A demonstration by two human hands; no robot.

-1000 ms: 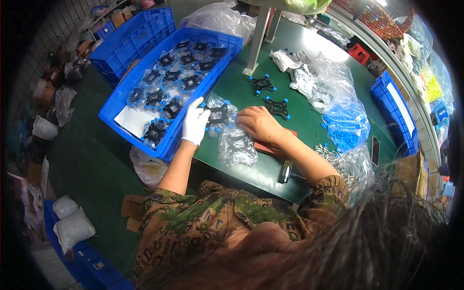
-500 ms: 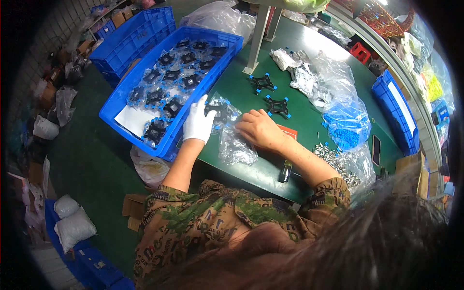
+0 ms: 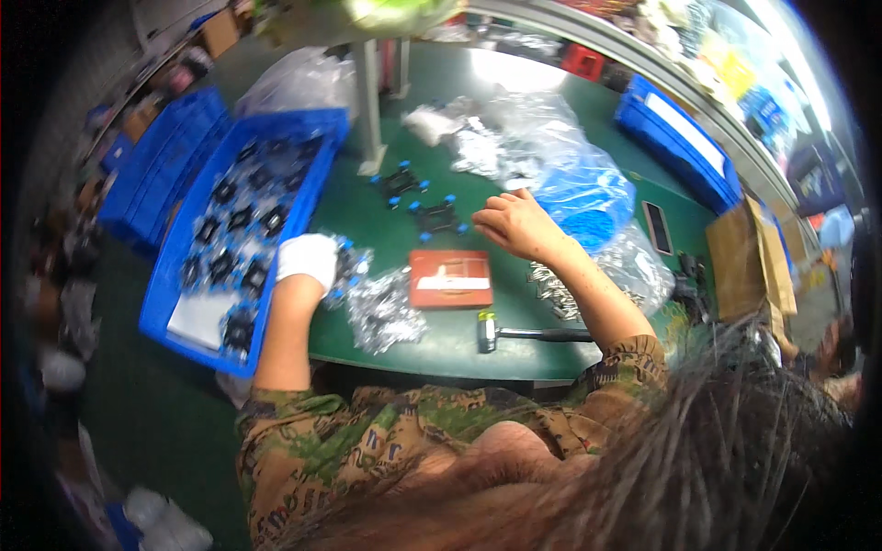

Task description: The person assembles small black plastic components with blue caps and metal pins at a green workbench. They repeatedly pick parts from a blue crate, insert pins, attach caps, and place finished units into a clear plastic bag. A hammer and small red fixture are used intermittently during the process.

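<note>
My left hand [image 3: 308, 261], in a white glove, is at the right rim of a long blue tray [image 3: 317, 188]. A black frame with blue corners in a clear bag [image 3: 349, 266] lies beside it; the glove's fingers are hidden and blurred. Bagged frames [image 3: 241, 217] fill much of the tray. Over the green table, my bare right hand [image 3: 522, 226] has its fingers curled down, and anything under them is hidden. Just left of its fingertips lies a loose black frame with blue corners [image 3: 437, 218], with a second loose frame [image 3: 401, 183] farther back.
Crumpled clear bags [image 3: 386, 308], a red box [image 3: 450, 296] and a hammer [image 3: 542, 334] lie near the front edge. Metal pieces [image 3: 554, 292] and a bag of blue parts [image 3: 588, 216] are at right, beside a phone [image 3: 657, 228]. A post [image 3: 367, 110] stands behind the tray.
My right hand has left the bagged frame and moved away to the right, uncovering the red box. My left hand stays by the tray rim. The whole view has shifted.
</note>
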